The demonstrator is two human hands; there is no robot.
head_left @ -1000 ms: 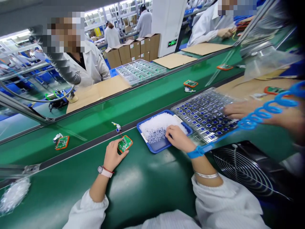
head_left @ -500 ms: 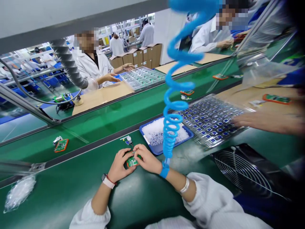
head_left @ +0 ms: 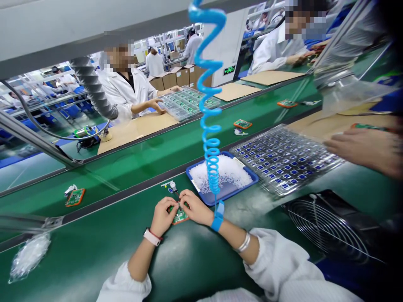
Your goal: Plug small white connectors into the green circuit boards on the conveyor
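Both my hands meet over a small green circuit board [head_left: 180,216] with an orange rim, lying on the green bench. My left hand [head_left: 163,214] grips its left side, fingers curled. My right hand [head_left: 193,206] pinches down on its top, fingers pressed together; whether a small part sits under them is hidden. A blue wrist strap [head_left: 217,215] with a coiled blue cord [head_left: 208,126] runs up from my right wrist. Just beyond the board lies a small wired connector [head_left: 170,186]. A blue tray [head_left: 248,184] of tiny white parts sits to the right.
A clear tray of blue components [head_left: 283,157] lies right of the blue tray, with another person's hand [head_left: 362,149] over its far end. A round fan grille [head_left: 327,226] is at lower right. More boards [head_left: 74,196] ride the conveyor. A bag of white parts [head_left: 30,255] lies at left.
My right hand left the blue tray and came over to the board, joining my left hand on it. The view shifted slightly and the coiled cord swung left.
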